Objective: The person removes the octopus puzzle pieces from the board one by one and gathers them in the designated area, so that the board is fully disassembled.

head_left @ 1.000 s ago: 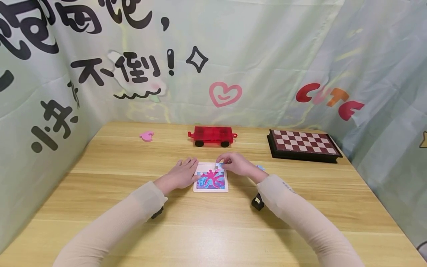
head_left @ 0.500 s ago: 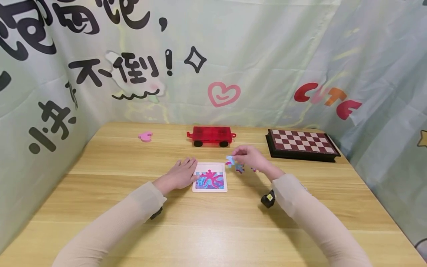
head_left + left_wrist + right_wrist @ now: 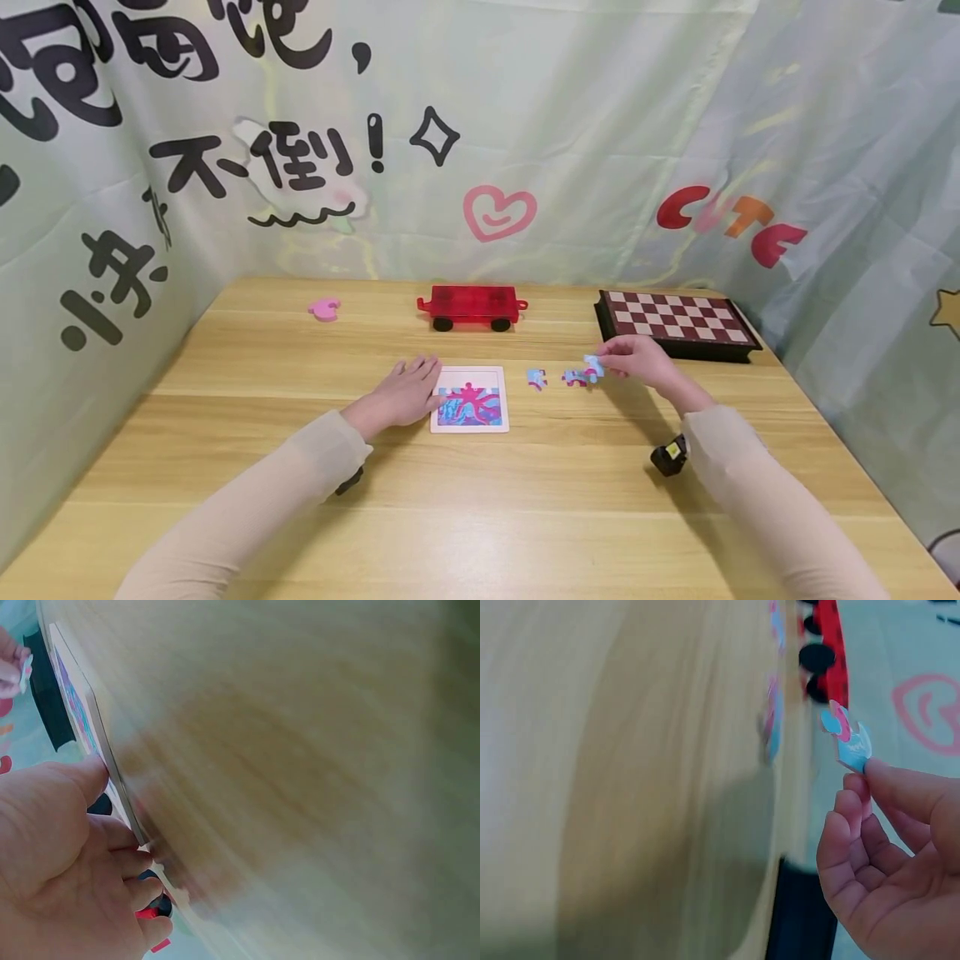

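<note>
A small white-rimmed puzzle tray (image 3: 472,375) lies mid-table, its lower part filled with a pink octopus picture on blue. My left hand (image 3: 401,393) rests at the tray's left edge with the thumb on its rim; the left wrist view shows the fingers extended along the tray's side (image 3: 120,787). Off to the right, my right hand (image 3: 641,364) pinches a blue and pink jigsaw piece (image 3: 853,746) between thumb and fingertips, raised above the table. One loose piece (image 3: 537,379) lies right of the tray. Another (image 3: 573,377) lies beside the held piece in the head view.
Behind the tray stands a red toy wagon (image 3: 472,304) with black wheels. A folded checkered board (image 3: 678,321) lies at the back right, just behind my right hand. A pink heart-like piece (image 3: 325,310) sits back left. Printed curtains (image 3: 600,125) border the table.
My right hand has carried the jigsaw piece from the tray's upper right corner out to the right, past the loose pieces. The left hand has stayed at the tray.
</note>
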A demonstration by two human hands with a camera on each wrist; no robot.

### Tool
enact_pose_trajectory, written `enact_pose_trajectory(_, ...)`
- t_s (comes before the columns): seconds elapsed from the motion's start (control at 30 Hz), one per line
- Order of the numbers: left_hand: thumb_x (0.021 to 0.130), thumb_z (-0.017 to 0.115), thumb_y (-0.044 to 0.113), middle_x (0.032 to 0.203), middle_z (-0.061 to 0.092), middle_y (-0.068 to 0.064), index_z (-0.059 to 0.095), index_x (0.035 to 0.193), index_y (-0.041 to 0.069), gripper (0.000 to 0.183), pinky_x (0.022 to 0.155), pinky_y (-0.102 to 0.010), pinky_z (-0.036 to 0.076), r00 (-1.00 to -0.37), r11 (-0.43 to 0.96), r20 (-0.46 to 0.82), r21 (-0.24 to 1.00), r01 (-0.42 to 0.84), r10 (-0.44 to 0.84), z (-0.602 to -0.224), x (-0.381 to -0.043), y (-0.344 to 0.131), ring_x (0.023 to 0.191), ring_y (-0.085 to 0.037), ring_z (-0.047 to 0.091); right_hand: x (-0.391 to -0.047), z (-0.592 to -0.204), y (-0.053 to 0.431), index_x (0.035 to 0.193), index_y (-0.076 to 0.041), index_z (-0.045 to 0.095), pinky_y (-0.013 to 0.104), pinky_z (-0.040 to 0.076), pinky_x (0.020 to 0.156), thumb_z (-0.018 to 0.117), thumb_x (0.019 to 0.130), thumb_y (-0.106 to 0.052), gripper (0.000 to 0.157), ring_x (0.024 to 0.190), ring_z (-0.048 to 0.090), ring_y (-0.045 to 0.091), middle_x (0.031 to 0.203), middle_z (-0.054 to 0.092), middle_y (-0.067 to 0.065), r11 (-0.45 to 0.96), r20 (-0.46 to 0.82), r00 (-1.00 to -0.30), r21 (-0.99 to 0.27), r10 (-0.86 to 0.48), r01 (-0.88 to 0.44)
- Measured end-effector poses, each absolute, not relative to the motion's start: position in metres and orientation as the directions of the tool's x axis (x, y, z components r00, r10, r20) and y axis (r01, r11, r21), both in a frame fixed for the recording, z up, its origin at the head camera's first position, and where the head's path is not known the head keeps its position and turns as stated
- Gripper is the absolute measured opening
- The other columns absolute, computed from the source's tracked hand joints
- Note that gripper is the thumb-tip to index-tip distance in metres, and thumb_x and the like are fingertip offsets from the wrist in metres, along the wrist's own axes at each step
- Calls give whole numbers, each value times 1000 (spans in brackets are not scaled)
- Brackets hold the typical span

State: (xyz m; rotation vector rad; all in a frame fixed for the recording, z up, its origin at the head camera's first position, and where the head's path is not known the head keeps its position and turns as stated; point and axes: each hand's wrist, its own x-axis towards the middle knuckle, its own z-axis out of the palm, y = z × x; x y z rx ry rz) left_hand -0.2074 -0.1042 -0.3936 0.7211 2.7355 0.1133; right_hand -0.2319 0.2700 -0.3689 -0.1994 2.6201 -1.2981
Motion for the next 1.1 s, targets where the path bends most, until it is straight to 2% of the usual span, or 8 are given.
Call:
enact_pose_trajectory(0.17,98,39,40,151,14,-16,18,145,-2,67,108,-49,7,-826,871,-275,156,466,492,-394,-207,-104,137,-31,9,-231,-374,290,100,7,61,32,46,58,58,91,-10,20,63,50,21,70,57,10,649,-174,-972,-760,-160,30)
enact_pose_trajectory(0.33,98,39,40,151,14,-15,17,145,-2,67,108,-49,7,-828,874,-281,154,460,485,-394,-208,-104,137,-31,8,-234,-382,303,98,9,61,28,49,58,57,91,-7,19,65,53,15,73,58,4,656,-217,-968,-750,-123,84)
enact_pose_trajectory(1.1,98,39,40,150,15,-16,18,145,-3,67,108,-49,8,-827,869,-267,155,469,494,-393,-208,-104,137,-32,9,-238,-386,301,96,9,63,28,45,56,57,91,-6,17,63,49,16,72,56,4,697,-234,-964,-712,-125,83)
